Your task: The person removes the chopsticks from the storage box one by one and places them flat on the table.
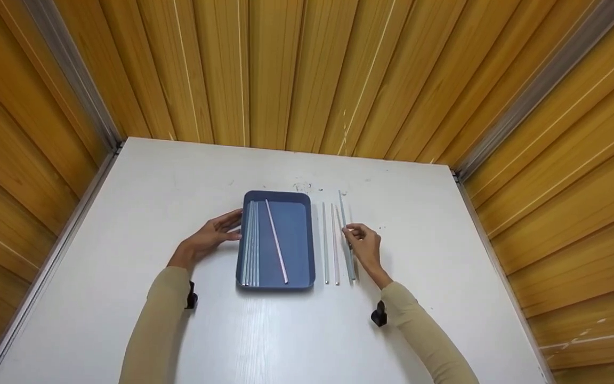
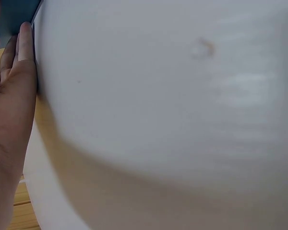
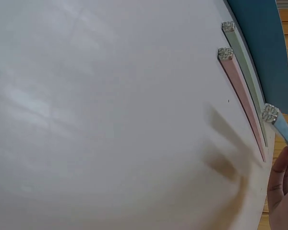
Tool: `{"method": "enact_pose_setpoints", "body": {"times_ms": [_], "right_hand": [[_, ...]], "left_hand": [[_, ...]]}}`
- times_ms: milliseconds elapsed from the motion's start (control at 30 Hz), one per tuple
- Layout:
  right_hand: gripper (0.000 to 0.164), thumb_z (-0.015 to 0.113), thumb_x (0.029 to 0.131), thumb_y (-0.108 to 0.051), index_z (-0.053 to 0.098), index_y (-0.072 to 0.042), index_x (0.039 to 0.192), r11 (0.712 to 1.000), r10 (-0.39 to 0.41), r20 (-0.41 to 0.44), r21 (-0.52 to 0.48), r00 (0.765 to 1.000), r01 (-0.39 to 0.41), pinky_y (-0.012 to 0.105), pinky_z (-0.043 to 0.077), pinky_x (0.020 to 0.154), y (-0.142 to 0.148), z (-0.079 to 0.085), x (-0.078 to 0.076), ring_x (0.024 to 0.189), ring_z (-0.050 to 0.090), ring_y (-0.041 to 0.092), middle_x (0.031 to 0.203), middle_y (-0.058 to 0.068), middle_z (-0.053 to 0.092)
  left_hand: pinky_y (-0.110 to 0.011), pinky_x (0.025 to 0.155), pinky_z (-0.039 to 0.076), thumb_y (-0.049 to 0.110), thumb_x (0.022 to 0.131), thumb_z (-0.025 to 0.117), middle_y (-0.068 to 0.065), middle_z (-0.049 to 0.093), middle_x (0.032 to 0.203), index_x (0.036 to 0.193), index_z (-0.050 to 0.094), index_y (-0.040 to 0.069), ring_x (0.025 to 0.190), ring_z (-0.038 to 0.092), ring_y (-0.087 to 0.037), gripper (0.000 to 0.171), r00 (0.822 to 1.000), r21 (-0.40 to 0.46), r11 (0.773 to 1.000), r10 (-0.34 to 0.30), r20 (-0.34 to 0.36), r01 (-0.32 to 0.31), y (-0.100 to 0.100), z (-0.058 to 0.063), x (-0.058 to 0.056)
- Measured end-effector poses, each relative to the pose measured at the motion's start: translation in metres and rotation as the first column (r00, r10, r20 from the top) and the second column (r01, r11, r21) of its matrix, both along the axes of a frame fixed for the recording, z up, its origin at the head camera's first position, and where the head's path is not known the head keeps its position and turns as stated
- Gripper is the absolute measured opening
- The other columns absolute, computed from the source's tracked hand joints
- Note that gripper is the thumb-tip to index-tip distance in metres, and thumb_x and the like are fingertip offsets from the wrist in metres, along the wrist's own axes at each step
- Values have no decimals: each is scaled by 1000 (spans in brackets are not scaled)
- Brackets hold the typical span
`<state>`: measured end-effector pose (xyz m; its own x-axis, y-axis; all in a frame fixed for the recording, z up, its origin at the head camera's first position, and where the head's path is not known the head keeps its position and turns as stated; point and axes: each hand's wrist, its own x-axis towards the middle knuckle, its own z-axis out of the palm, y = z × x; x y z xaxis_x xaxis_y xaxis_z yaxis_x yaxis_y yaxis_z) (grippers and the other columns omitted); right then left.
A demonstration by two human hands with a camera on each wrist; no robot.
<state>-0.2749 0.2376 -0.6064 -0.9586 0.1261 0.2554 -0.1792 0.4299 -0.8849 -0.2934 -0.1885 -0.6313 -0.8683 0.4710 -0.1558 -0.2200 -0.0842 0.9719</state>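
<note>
A blue chopstick [image 3: 284,130] with a patterned silver end is pinched between the thumb and fingers of my right hand [image 1: 366,246], raised over the table to the right of the tray. Beside it lie a green chopstick [image 1: 325,245] and a pink chopstick [image 3: 240,88], roughly parallel. My left hand [image 1: 208,238] rests with extended fingers against the left side of the blue tray [image 1: 295,250]. Inside the tray, several pale bluish chopsticks [image 1: 251,242] line up along the left wall. Another pink chopstick [image 1: 276,241] slants across the tray's middle.
All this is on a white table [image 1: 221,330] with small dark marks [image 1: 303,186] behind the tray. Wood-patterned walls [image 1: 269,74] and grey metal posts [image 1: 67,64] enclose the table at the back and sides. Dark wrist devices [image 1: 379,313] hang below the sleeves.
</note>
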Motion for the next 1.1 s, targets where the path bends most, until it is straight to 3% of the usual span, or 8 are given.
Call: {"method": "enact_pose_setpoints", "body": {"times_ms": [433,833,1100], "right_hand": [[16,78,90,-10,77,4,97,996,-56,57,76,997,51,13,44,49,4,-16,0,59,58,4,79,16,74],[15,78,90,-10,76,3,97,991,-57,108,129,992,43,13,48,47,-1,-16,0,57,60,6,82,17,75],[11,79,87,-7,77,3,92,980,-71,62,188,996,58,13,47,54,-1,-18,-2,64,63,10,80,16,76]], "left_hand": [[-41,125,34,2,91,75,-9,30,169,162,30,12,157,26,-28,84,1000,-4,1000,0,-8,0,-2,-1,-1],[-44,127,32,3,90,76,-8,31,169,162,32,14,157,28,-28,85,1000,-25,999,22,5,-22,0,1,1],[-40,125,35,0,92,73,-10,29,169,162,30,12,158,26,-28,83,1000,-2,1000,8,-6,-8,0,4,2]]}}
